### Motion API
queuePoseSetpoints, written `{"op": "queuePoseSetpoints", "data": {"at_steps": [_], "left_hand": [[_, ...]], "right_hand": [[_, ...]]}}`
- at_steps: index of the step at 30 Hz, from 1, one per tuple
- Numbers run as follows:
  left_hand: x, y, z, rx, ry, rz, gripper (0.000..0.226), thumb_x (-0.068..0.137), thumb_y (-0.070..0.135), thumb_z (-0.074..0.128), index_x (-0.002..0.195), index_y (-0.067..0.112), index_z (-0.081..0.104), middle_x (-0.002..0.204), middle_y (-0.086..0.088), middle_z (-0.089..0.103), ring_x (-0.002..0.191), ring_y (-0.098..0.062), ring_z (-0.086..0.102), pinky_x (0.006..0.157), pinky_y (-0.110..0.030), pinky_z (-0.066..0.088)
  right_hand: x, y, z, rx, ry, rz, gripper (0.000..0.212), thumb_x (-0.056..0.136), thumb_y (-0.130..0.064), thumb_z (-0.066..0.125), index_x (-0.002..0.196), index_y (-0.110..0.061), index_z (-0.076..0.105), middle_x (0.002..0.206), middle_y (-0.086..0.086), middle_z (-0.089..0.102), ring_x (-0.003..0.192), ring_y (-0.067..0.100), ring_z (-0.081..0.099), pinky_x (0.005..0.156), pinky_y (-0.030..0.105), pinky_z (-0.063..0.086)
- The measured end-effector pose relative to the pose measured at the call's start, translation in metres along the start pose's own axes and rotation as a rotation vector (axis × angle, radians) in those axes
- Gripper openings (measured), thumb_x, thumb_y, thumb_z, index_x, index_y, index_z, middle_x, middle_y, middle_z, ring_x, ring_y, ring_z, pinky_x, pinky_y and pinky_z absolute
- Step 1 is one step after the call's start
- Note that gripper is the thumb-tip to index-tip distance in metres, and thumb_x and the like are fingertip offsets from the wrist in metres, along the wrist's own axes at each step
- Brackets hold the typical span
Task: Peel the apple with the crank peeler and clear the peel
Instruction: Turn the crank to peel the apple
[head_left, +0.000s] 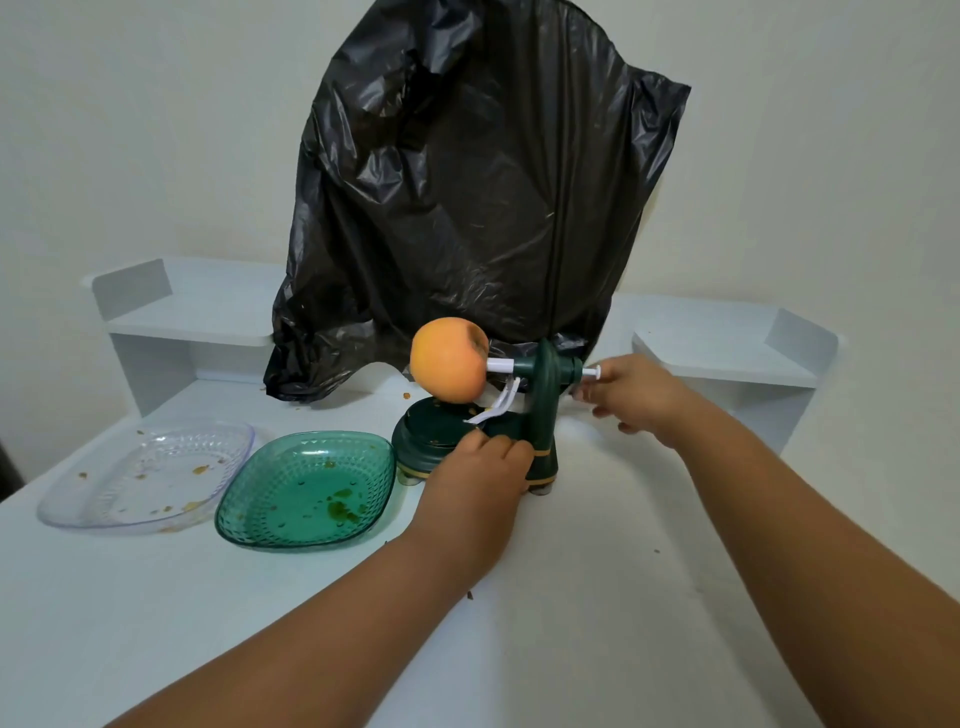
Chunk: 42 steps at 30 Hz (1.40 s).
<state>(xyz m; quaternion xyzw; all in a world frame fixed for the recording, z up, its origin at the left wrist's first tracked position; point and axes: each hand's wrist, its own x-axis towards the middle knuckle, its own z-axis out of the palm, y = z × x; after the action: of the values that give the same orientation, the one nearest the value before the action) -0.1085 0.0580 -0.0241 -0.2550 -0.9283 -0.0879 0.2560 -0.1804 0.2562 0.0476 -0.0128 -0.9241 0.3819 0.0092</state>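
We see the round orange apple (449, 359) spiked on the dark green plastic crank peeler (540, 415) on the white worktop (597, 597). Left hand (475, 480) clasps its base; right hand (636, 397) curls around the crank, grip hidden.

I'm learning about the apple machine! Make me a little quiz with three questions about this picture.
1. True or false: the orange-skinned apple sits on the dark green crank peeler.
2. Which dish is nearer the peeler: A, the green plastic dish, or B, the clear plastic dish?
3. Which hand is at the white crank end?

Key: 1 true. 2 A. 3 The right hand; the left hand is at the base.
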Motion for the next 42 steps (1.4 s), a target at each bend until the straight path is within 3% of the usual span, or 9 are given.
{"op": "queuePoseSetpoints", "data": {"at_steps": [4,7,13,18,22,26,30,36,42], "left_hand": [[0.001,0.001,0.005,-0.04,0.006,-0.025,0.014,0.085,0.016,0.066,0.098,0.017,0.061,0.093,0.001,0.066,0.086,-0.02,0.054,0.072,-0.024,0.038],[0.001,-0.001,0.006,-0.001,0.021,-0.032,0.014,0.089,0.017,0.06,0.104,0.018,0.059,0.099,0.0,0.064,0.091,-0.02,0.052,0.073,-0.024,0.034],[0.001,-0.003,0.009,-0.025,0.03,-0.038,0.017,0.093,0.019,0.054,0.11,0.019,0.055,0.105,0.001,0.061,0.097,-0.019,0.049,0.074,-0.024,0.035],[0.001,-0.001,0.008,-0.026,0.03,-0.057,0.02,0.092,0.019,0.057,0.111,0.021,0.055,0.105,0.003,0.062,0.097,-0.018,0.05,0.071,-0.022,0.034],[0.001,-0.001,0.005,-0.037,0.007,-0.061,0.018,0.09,0.018,0.06,0.107,0.019,0.058,0.102,0.002,0.063,0.094,-0.018,0.051,0.067,-0.022,0.029],[0.0,0.001,-0.001,0.003,-0.005,-0.057,0.022,0.072,0.018,0.079,0.088,0.02,0.065,0.08,0.004,0.066,0.076,-0.016,0.058,0.06,-0.02,0.037],[0.002,0.001,0.008,-0.047,0.021,-0.04,0.019,0.091,0.019,0.058,0.11,0.019,0.056,0.105,0.002,0.062,0.096,-0.018,0.051,0.071,-0.022,0.033],[0.001,-0.001,0.007,-0.035,0.028,-0.058,0.023,0.093,0.019,0.056,0.116,0.02,0.055,0.11,0.002,0.061,0.1,-0.017,0.049,0.071,-0.022,0.034],[0.003,0.0,0.008,-0.041,0.016,-0.064,0.023,0.093,0.019,0.056,0.115,0.019,0.054,0.11,0.001,0.061,0.1,-0.018,0.048,0.072,-0.024,0.036]], "right_hand": [[-0.02,-0.004,-0.016,-0.187,-0.309,0.051,0.001,0.084,-0.023,0.074,0.084,-0.024,0.074,0.09,-0.004,0.076,0.086,0.014,0.072,0.067,0.028,0.05],[-0.036,-0.019,-0.035,-0.117,-0.521,-0.05,0.005,0.082,-0.021,0.075,0.078,-0.021,0.076,0.083,0.002,0.076,0.079,0.014,0.073,0.063,0.023,0.05],[-0.031,-0.03,-0.064,0.254,-0.251,-0.293,0.011,0.083,-0.026,0.074,0.08,-0.015,0.077,0.072,0.003,0.069,0.057,0.009,0.056,0.051,0.021,0.045],[-0.005,-0.025,-0.033,0.703,0.039,-0.205,0.016,0.093,-0.022,0.064,0.09,-0.016,0.078,0.07,0.001,0.061,0.057,0.01,0.049,0.048,0.022,0.038],[0.008,-0.022,-0.001,0.684,0.123,-0.063,0.021,0.098,-0.015,0.054,0.102,-0.022,0.073,0.075,0.001,0.062,0.061,0.01,0.052,0.052,0.025,0.041],[0.002,-0.002,0.016,0.51,0.009,0.09,0.025,0.099,-0.009,0.045,0.099,-0.017,0.069,0.083,0.006,0.068,0.065,0.013,0.058,0.055,0.026,0.041],[-0.01,0.014,0.01,0.306,-0.126,0.08,0.014,0.099,-0.013,0.053,0.101,-0.014,0.067,0.08,0.007,0.072,0.065,0.012,0.063,0.057,0.025,0.045],[-0.026,0.005,-0.002,0.107,-0.328,0.056,0.017,0.098,-0.009,0.056,0.096,-0.004,0.071,0.08,0.013,0.074,0.062,0.013,0.066,0.055,0.022,0.049],[-0.046,-0.009,-0.034,0.216,-0.517,-0.006,0.019,0.094,-0.013,0.061,0.096,0.0,0.075,0.078,0.014,0.072,0.062,0.015,0.064,0.056,0.023,0.052]]}}
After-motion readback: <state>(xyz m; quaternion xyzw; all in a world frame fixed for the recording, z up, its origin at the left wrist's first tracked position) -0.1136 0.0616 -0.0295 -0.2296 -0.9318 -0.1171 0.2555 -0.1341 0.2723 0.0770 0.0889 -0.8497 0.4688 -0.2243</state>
